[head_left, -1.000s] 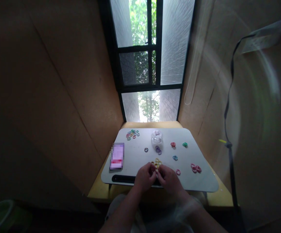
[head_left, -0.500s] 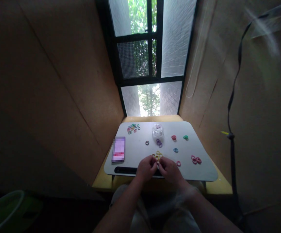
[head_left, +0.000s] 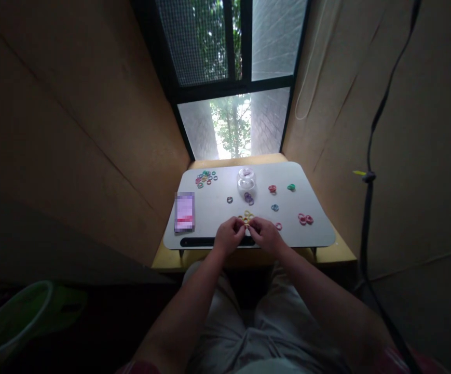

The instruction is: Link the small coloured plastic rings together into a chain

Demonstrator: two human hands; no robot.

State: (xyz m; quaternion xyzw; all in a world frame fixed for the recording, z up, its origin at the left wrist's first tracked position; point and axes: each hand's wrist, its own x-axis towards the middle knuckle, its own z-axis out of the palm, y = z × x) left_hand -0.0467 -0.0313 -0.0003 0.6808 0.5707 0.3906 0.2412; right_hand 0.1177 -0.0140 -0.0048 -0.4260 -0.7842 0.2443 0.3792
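My left hand (head_left: 228, 236) and my right hand (head_left: 267, 237) meet near the front edge of the white table (head_left: 209, 208). Both have their fingers pinched around a small yellow hair tie (head_left: 247, 225), which is mostly hidden by the fingertips. Just beyond them lie several yellow hair ties (head_left: 247, 213). A pink hair tie (head_left: 278, 226) rests beside my right hand. Farther back are purple hair ties (head_left: 249, 198), a dark hair tie (head_left: 230, 199) and blue hair ties (head_left: 274, 207).
A clear plastic jar (head_left: 246, 183) stands at the back middle. Mixed hair ties (head_left: 205, 178) lie back left, above a phone (head_left: 185, 212). Red (head_left: 272, 189), green (head_left: 291, 187) and pink ties (head_left: 305, 219) lie right. A black slot (head_left: 197, 242) runs along the front. A cable (head_left: 367, 208) hangs at right.
The camera has tipped downward, so the table and hands sit higher in view and more of the lap shows. My hands stay together, pinching at the same spot.
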